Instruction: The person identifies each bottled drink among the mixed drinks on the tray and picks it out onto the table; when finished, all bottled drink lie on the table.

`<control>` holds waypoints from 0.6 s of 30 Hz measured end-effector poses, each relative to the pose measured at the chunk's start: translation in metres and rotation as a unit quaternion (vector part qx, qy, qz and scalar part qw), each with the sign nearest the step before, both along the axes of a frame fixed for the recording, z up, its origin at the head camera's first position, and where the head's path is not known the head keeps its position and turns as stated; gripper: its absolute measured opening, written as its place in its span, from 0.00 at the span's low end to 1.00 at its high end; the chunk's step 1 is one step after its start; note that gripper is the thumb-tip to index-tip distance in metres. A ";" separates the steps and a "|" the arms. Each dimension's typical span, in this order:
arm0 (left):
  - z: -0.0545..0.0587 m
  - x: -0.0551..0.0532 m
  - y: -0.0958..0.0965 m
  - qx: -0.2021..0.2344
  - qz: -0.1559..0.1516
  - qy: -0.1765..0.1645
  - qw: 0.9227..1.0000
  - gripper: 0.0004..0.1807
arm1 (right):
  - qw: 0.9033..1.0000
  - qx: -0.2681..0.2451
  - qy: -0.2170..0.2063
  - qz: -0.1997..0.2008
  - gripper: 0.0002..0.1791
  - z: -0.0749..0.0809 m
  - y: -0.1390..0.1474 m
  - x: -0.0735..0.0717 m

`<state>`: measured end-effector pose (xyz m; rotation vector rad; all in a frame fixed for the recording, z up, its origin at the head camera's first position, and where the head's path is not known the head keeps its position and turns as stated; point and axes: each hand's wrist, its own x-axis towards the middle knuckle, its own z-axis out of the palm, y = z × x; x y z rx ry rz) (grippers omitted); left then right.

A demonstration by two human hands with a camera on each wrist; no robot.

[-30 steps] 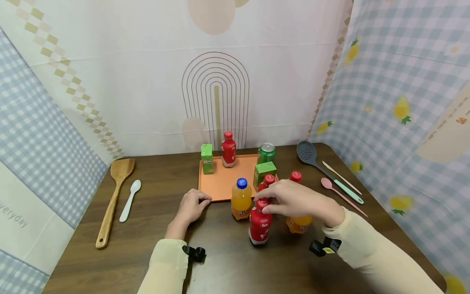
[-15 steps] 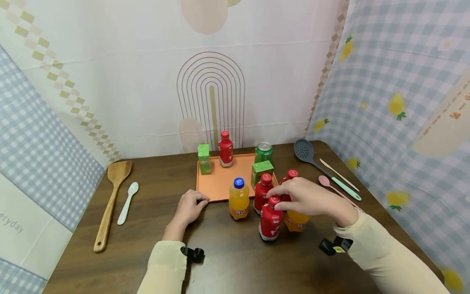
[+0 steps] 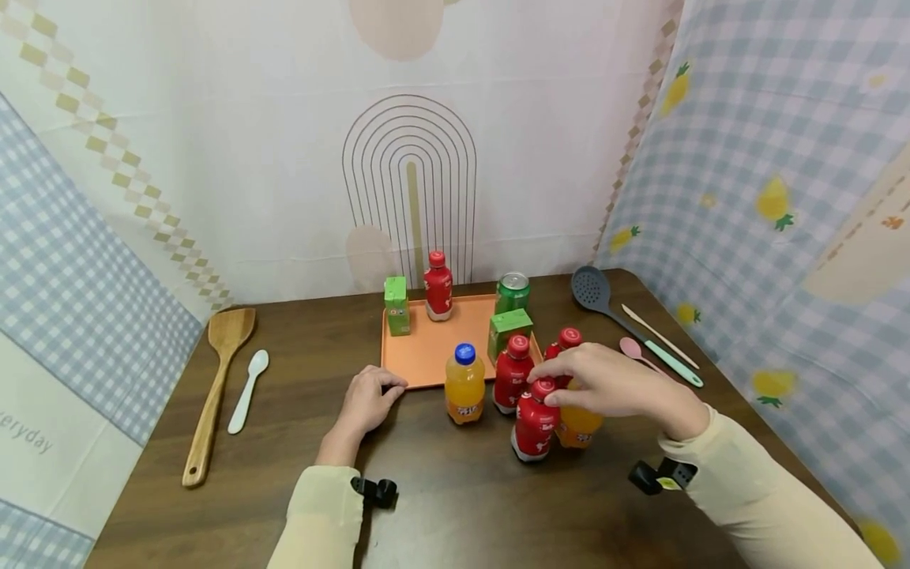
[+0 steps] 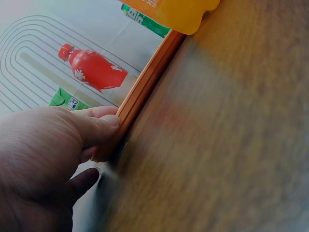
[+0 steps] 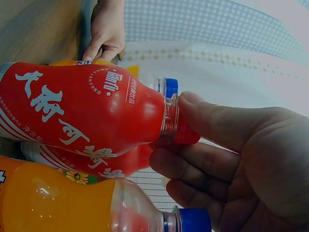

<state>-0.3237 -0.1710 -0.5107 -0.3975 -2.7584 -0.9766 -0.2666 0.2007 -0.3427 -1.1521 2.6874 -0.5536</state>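
Note:
My right hand (image 3: 607, 387) pinches the red-capped neck of a red cola bottle (image 3: 535, 431), which leans slightly in the head view. In the right wrist view, thumb and fingertips meet at the bottle's cap (image 5: 187, 132). Close behind it stand a second red bottle (image 3: 511, 378) and a third one (image 3: 554, 348), partly hidden by my hand. An orange soda bottle (image 3: 579, 427) is right beside it, half covered. My left hand (image 3: 366, 401) pinches the near left corner of an orange tray (image 3: 425, 359); thumb and finger show on its rim (image 4: 126, 113).
Another orange soda bottle (image 3: 465, 389) stands before the tray. On the tray are a green carton (image 3: 397, 307), a red bottle (image 3: 438, 291), a second carton (image 3: 506, 325) and a green can (image 3: 513, 292). A wooden spatula (image 3: 216, 395) and white spoon (image 3: 249, 393) lie left; a skimmer (image 3: 592, 289) lies right.
My right hand has moved the red bottle to the right, toward the right-hand orange soda bottle, and it now leans. My left hand has stayed at the tray corner.

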 end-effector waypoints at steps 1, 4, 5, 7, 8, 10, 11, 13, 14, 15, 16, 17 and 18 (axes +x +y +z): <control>0.000 0.000 0.000 0.001 -0.001 0.001 1.000 0.03 | 1.000 0.000 0.000 0.001 0.19 0.000 0.000 0.000; 0.001 0.000 0.001 0.000 -0.004 0.004 1.000 0.03 | 1.000 -0.006 -0.006 0.009 0.19 0.001 0.001 -0.001; 0.001 0.000 0.001 0.000 -0.004 0.004 1.000 0.04 | 1.000 -0.009 -0.011 0.011 0.19 0.001 0.001 -0.001; 0.001 0.000 0.001 -0.002 -0.004 0.003 1.000 0.04 | 0.999 -0.019 -0.024 0.014 0.19 0.000 0.002 -0.002; 0.001 0.000 0.001 -0.002 -0.004 0.003 1.000 0.04 | 0.999 -0.023 -0.031 0.013 0.18 -0.001 0.002 -0.002; 0.001 0.000 0.001 -0.001 -0.004 0.004 1.000 0.04 | 0.999 -0.031 -0.043 0.010 0.18 -0.002 0.002 -0.003; 0.002 0.000 0.000 -0.001 -0.005 0.005 1.000 0.04 | 0.998 -0.036 -0.047 0.010 0.18 -0.002 0.003 -0.003; 0.002 0.000 0.000 0.000 -0.006 0.006 1.000 0.04 | 0.998 -0.042 -0.055 0.005 0.19 -0.003 0.003 -0.003; 0.002 -0.001 0.000 0.001 -0.008 0.007 1.000 0.03 | 0.997 -0.042 -0.057 0.003 0.19 -0.004 0.004 -0.003; 0.002 -0.001 0.000 0.002 -0.008 0.007 1.000 0.03 | 0.997 -0.045 -0.059 0.003 0.19 -0.004 0.004 -0.003; 0.002 -0.001 0.000 0.002 -0.008 0.008 1.000 0.03 | 0.997 -0.046 -0.062 0.001 0.19 -0.004 0.004 -0.003; 0.001 -0.001 0.000 0.003 -0.009 0.007 1.000 0.03 | 0.997 -0.047 -0.064 0.000 0.20 -0.004 0.004 -0.003; 0.001 -0.001 -0.001 0.003 -0.008 0.007 1.000 0.03 | 0.997 -0.046 -0.065 -0.002 0.20 -0.004 0.004 -0.003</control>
